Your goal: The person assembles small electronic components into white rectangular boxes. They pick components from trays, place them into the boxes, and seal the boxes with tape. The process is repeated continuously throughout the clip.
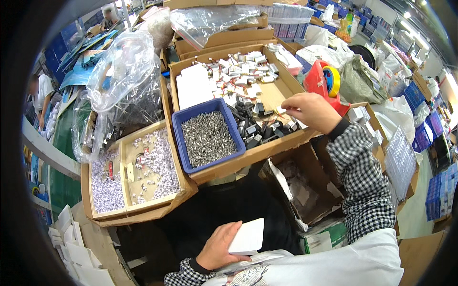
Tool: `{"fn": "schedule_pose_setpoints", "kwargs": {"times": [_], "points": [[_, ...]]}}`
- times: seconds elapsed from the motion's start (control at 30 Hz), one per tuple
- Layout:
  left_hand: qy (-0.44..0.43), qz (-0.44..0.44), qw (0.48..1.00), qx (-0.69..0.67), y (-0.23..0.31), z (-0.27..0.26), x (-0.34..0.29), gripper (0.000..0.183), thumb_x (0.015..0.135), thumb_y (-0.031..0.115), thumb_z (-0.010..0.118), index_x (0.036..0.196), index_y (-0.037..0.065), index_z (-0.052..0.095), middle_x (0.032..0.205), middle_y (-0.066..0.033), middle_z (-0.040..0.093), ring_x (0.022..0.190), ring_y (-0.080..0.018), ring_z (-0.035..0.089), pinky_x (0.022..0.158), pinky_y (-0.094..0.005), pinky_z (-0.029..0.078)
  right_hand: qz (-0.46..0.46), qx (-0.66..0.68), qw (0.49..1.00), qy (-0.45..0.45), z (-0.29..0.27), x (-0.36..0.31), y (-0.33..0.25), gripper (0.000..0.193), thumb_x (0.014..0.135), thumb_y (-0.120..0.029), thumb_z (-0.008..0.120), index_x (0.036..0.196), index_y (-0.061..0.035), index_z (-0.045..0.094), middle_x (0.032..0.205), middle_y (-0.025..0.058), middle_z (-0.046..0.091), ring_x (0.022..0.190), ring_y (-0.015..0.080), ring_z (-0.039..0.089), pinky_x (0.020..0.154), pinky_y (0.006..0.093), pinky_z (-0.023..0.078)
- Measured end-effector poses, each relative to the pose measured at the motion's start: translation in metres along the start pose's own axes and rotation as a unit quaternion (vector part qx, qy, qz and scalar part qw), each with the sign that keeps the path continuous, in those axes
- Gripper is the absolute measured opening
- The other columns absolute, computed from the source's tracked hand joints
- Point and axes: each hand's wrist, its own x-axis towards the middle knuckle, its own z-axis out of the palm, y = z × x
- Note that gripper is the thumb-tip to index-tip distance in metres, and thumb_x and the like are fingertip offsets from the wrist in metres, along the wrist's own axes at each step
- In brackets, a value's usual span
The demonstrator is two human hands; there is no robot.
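Left grip (217,249) (bare hand) holds a white rectangular block (249,234). Right grip (314,112) is over a cardboard tray (270,97) of white and black components (245,71); a blue bin (219,161) of metal pieces (207,138) occupies one corner.

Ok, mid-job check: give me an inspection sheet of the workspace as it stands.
Surface: open carton holding small white parts and black parts; a divided wooden tray sits at its left.
Job's things: white box-like item in the left hand; blue tub full of small metal parts.
Clutter: clear plastic bags; red tape dispenser beyond the right hand.
Grippers: left hand grips the white item; right hand is over the carton, fingers bent, grasp unclear.
Cables: short thin leads seem to show among the white parts; too small to trace.
Surroundings: stacked blue crates at right; another person at far left.
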Motion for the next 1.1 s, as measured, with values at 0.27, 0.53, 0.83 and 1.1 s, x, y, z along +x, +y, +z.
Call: {"fn": "schedule_pose_setpoints", "kwargs": {"times": [0.27,0.53,0.83,1.1], "points": [[-0.015,-0.059,0.996,-0.064,-0.007,0.002,-0.003,0.097,0.069,0.05,0.079,0.14,0.003,0.032,0.129,-0.0215,0.045,0.118,-0.036,0.048,0.099,-0.0391,0.041,0.006,-0.118,0.979,-0.166,0.032,0.042,0.031,0.026,0.08,-0.018,0.06,0.103,-0.0096,0.066,0.092,0.0109,0.066,0.091,0.0283,0.063,0.081,0.0387,0.05],[-0.014,-0.077,0.995,-0.065,-0.016,-0.001,-0.004,0.097,0.07,0.054,0.076,0.141,0.003,0.032,0.129,-0.022,0.045,0.118,-0.0362,0.048,0.099,-0.0392,0.041,0.036,-0.074,0.97,-0.228,-0.006,0.042,0.048,0.023,0.077,-0.023,0.061,0.086,-0.0034,0.068,0.084,0.0156,0.063,0.084,0.0318,0.062,0.077,0.0388,0.049],[0.022,-0.055,0.995,-0.077,-0.015,-0.008,-0.008,0.095,0.068,0.047,0.08,0.14,0.005,0.034,0.128,-0.0194,0.048,0.115,-0.0331,0.051,0.096,-0.037,0.043,0.029,-0.145,0.962,-0.23,-0.002,0.018,0.044,0.023,0.08,-0.013,0.057,0.098,-0.0083,0.071,0.091,0.0134,0.064,0.089,0.0295,0.063,0.082,0.0386,0.05],[0.049,-0.104,0.938,-0.327,-0.021,0.001,-0.024,0.095,0.067,0.028,0.085,0.142,0.004,0.031,0.132,-0.0155,0.046,0.12,-0.0262,0.049,0.1,-0.0333,0.039,0.06,-0.095,0.979,-0.172,-0.039,0.004,0.027,0.016,0.082,-0.017,0.063,0.092,-0.004,0.062,0.088,0.0138,0.065,0.085,0.0308,0.064,0.076,0.0378,0.05]]}}
